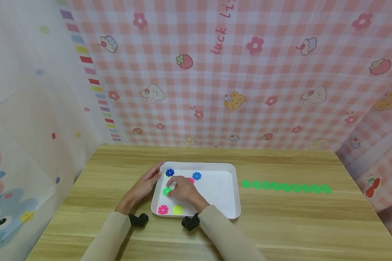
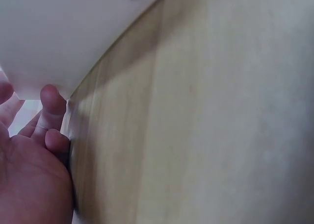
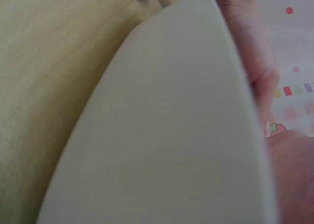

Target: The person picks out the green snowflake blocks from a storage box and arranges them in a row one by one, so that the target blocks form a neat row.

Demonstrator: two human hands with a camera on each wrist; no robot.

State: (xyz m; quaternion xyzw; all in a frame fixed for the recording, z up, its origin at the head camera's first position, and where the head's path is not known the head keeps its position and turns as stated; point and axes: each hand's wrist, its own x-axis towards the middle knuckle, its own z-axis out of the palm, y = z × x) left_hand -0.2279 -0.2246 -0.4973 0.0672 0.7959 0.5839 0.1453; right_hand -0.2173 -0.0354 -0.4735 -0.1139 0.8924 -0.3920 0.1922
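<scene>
A white tray [image 1: 215,192] lies on the table with several notched plastic discs in it. My right hand [image 1: 184,190] reaches over the tray, thumb and index finger pinching a green notched disc [image 1: 167,191] near its left side. Against the tray's outer left wall rests my left hand [image 1: 143,186], its fingers along the side and rim; in the left wrist view, fingertips [image 2: 53,100] touch the wall. Also in the tray are a dark blue disc [image 1: 170,172], a blue disc [image 1: 196,176], a pink disc [image 1: 163,209], a yellow disc [image 1: 178,210] and another pink disc [image 1: 191,180], partly hidden.
To the right of the tray, several green discs [image 1: 285,187] form a long row on the wooden table [image 1: 281,224]. Behind the table hangs a pink checked cloth [image 1: 212,83]. A white patterned cloth [image 1: 36,127] covers the left side.
</scene>
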